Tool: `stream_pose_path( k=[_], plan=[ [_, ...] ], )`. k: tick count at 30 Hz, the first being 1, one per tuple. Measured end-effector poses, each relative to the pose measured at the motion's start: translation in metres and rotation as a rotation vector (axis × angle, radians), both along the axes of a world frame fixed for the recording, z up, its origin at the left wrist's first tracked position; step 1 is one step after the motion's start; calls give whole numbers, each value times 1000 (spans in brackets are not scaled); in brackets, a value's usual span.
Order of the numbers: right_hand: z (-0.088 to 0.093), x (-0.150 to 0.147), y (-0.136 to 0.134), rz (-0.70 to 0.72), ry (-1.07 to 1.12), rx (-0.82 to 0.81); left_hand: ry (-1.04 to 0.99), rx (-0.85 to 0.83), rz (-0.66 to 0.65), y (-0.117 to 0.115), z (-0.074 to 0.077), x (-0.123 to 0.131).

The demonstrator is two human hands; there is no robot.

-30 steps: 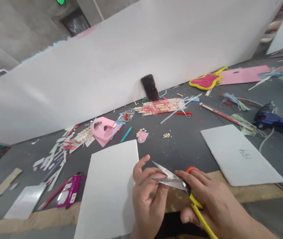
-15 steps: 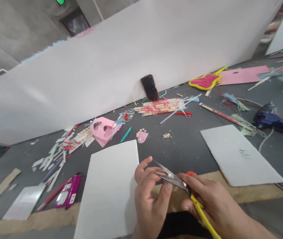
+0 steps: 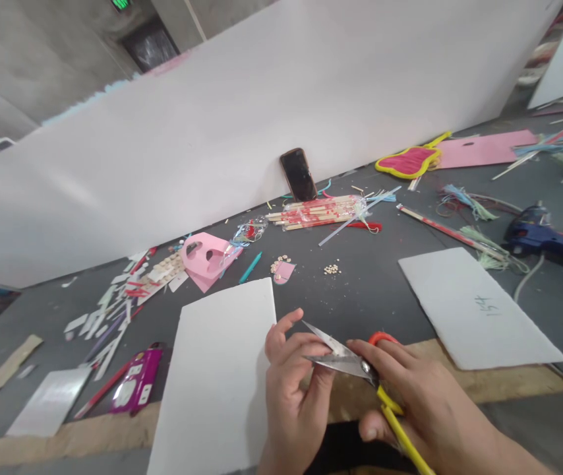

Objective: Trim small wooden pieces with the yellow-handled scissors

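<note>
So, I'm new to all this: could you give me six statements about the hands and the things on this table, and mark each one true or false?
1. The right hand holds the scissors. True.
2. The scissors' blades are fully closed. False: the blades stand apart.
3. A phone is propped up near the white panel. True.
4. The left hand holds the phone. False: the left hand is at the blades.
5. The purple packet lies to the left of the large white board. True.
6. The blue glue gun lies at the picture's left edge. False: the blue glue gun is on the right.
</note>
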State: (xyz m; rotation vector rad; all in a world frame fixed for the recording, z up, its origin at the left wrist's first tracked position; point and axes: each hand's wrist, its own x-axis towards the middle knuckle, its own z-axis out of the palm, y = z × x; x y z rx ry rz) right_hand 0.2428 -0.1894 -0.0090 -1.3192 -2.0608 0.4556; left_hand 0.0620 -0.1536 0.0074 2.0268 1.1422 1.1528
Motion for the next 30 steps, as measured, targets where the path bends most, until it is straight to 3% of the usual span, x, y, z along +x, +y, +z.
stream_pose_path(
  k=[8,17,24,30],
  plan=[
    [-6,1,-4,38,33,-102,47,-66,23,-1,5,1],
    [-2,-1,-2,-14,73,-89,40,-21,86,-2,-6,3],
    [4,0,-2,-28,3,-35,37,31,45,-1,-3,0],
    [0,1,-2,-23,5,-31,-5,-43,-20,2,0,-2]
  ],
)
